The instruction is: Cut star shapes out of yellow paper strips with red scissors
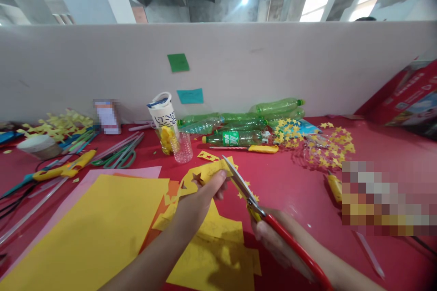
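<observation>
My left hand (208, 191) pinches a piece of yellow paper (201, 175) that has star-shaped holes in it. My right hand (273, 232) is closed around scissors (288, 238) with long red handles. Their silver blades point up and left, with the tips at the right edge of the paper. A small yellow bit shows beside my right fingers; I cannot tell what it is. Beneath my hands lie more cut yellow sheets (215, 254). A few small yellow stars (244, 193) lie on the red table behind the blades.
Large yellow paper (102, 222) covers the left front. Green plastic bottles (246, 138), a yellow box cutter (262, 149) and a white cup (163, 113) stand or lie farther back. Yellow star clusters (329, 145) are at right, a yellow glue gun (73, 165) at left. A white partition (239, 68) rises behind.
</observation>
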{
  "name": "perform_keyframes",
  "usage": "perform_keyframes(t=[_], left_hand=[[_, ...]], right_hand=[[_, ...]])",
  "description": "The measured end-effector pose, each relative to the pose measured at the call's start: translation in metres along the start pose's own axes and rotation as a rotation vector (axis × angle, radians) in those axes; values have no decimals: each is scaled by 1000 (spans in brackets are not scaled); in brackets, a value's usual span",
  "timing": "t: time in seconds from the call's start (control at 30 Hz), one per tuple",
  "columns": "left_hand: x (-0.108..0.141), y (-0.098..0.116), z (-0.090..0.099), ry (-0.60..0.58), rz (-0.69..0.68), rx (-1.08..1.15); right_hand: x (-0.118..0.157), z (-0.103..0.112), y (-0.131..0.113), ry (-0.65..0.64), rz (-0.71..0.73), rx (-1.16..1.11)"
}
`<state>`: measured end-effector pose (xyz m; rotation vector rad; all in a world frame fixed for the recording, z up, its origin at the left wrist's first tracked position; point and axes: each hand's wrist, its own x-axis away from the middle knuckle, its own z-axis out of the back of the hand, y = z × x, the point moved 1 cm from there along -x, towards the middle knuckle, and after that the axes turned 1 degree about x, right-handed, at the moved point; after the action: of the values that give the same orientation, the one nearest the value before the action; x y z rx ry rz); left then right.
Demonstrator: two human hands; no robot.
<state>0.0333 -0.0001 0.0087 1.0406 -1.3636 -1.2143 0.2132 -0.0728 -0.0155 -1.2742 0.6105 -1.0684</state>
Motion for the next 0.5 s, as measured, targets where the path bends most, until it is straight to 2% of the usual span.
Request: perform_keyframes(t=[0.13,0.33,0.5], left_hand=[[-2,-2,1,-32,23,-5],[-2,1,3,-10,67,7],[-2,2,4,-4,32,27]], right_hand=[[0,0,0,2,-28,-9],[0,2,-1,-6,-44,5],[-1,1,-1,-5,-35,16]])
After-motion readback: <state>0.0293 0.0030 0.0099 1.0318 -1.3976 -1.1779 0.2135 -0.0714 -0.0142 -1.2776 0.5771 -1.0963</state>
